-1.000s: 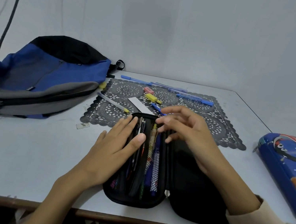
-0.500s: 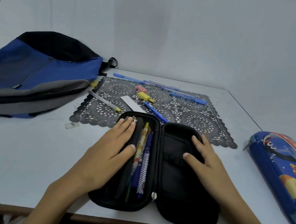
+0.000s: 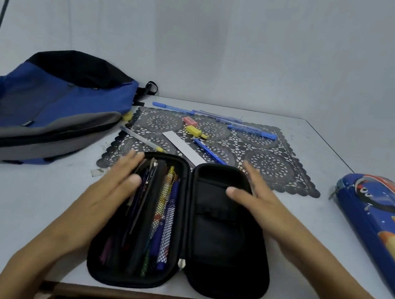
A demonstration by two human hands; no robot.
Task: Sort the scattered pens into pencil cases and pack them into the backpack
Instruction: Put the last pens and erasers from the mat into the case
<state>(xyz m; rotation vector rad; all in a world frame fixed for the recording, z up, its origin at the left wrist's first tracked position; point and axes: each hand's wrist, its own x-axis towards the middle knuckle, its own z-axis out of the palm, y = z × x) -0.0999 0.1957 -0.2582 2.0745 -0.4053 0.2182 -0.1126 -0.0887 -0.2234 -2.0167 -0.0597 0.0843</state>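
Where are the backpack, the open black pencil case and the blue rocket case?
backpack [image 3: 51, 107]: head view, on its blue front panel.
open black pencil case [image 3: 223, 245]: head view, on its bare right half.
blue rocket case [image 3: 382, 228]: head view, on its printed lid.

pens [image 3: 250, 129] and eraser [image 3: 190, 121] clutter the mat [image 3: 290, 173].

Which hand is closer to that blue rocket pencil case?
Right. The right hand is over the empty half of the black case, toward the blue rocket pencil case; the left hand is over its pen-filled half, farther off.
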